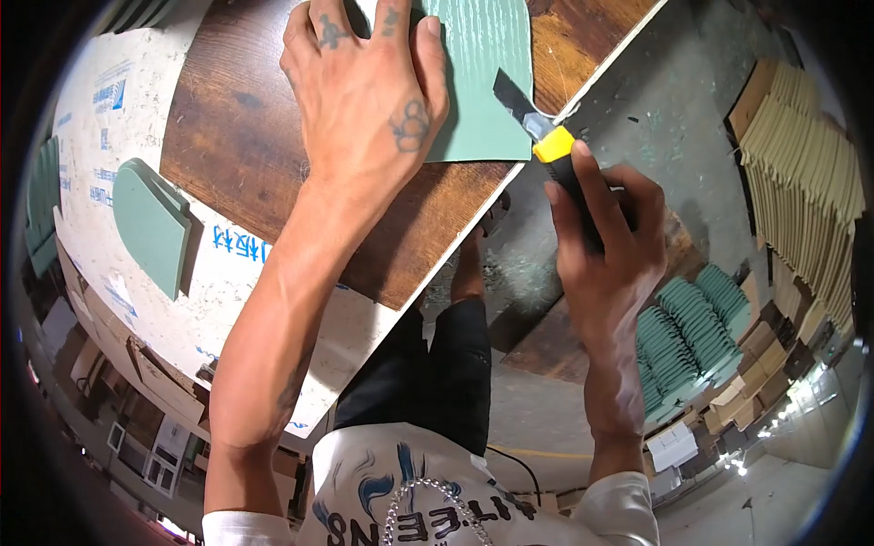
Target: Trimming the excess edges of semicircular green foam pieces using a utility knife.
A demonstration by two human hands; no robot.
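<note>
My left hand lies palm down on a ribbed pale green sheet, its fingers apart and the thumb resting on the sheet. The fingertips run to the upper edge of the picture, where a small whitish patch shows between them. In my right hand is a utility knife with a black and yellow handle. Its dark blade points up and left, just over the sheet's right side. A thin pale strip curls beside the blade at the board's edge. Under the sheet is a brown wood-grain board.
Rounded green pieces lie on the white printed tabletop at left. Right of the table, stacked green pieces stand low down, with a tall stack of yellowish sheets beyond. Cut scraps litter the grey floor. Cardboard boxes stand farther right.
</note>
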